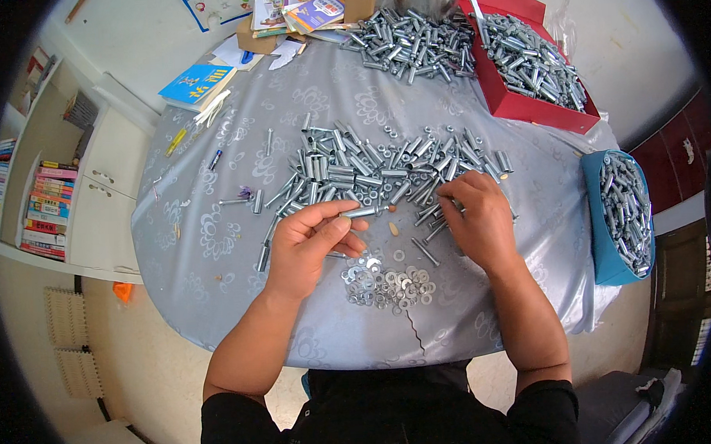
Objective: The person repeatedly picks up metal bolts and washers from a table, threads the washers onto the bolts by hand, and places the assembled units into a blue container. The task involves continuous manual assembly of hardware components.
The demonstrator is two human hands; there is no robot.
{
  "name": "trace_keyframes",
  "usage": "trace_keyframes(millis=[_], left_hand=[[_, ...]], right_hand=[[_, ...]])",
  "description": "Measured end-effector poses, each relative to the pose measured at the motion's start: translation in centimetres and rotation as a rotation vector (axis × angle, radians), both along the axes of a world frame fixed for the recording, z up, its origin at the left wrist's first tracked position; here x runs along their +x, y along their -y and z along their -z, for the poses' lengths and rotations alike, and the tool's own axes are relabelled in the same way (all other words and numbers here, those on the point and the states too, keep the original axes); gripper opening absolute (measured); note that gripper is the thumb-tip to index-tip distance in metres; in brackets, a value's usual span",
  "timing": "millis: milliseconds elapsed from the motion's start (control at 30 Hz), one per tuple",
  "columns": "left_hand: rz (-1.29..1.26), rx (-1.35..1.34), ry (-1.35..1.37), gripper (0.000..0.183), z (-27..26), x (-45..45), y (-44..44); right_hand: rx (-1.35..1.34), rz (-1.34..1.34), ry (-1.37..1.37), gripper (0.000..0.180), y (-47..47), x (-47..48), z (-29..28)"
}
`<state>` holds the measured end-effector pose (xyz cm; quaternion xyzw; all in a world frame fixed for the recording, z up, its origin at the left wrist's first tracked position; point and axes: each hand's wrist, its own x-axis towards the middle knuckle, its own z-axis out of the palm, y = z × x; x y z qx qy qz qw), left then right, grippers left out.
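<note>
Between the thumb and fingers of my left hand [303,241] is a metal sleeve anchor [364,212], lying nearly level with its narrow end to the right. My right hand [480,220] is lowered, fingers bent, at a cluster of long bolts [430,218]; its fingertips are partly hidden, so a grip cannot be made out. Beyond both hands spreads a heap of loose metal sleeves [353,157], with hex nuts [369,193] in its middle. Flat washers [405,288] form a pile nearer my body. One single bolt [425,252] rests between that pile and my right hand.
A grey patterned tablecloth [229,297] covers the round table. At the back lie a pile of anchors [414,44] and a red box [540,118] full of them. A blue bin [596,231] of anchors stands at the right edge. Books [195,86] lie back left.
</note>
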<state>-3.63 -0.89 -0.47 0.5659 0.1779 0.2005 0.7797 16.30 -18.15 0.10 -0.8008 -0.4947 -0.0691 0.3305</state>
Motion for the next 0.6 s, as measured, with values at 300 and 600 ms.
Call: trace_keyframes(millis=[300,600], left_hand=[[0.042,-0.009,-0.02,0.027,0.3,0.3,0.4],[0.03,-0.005,-0.044,0.027,0.2,0.5,0.3]], right_hand=[[-0.267,-0.026,-0.049,0.012,-1.4,0.9,-0.5],[-0.17,-0.055,-0.225,0.013,-1.4,0.4,-0.7]])
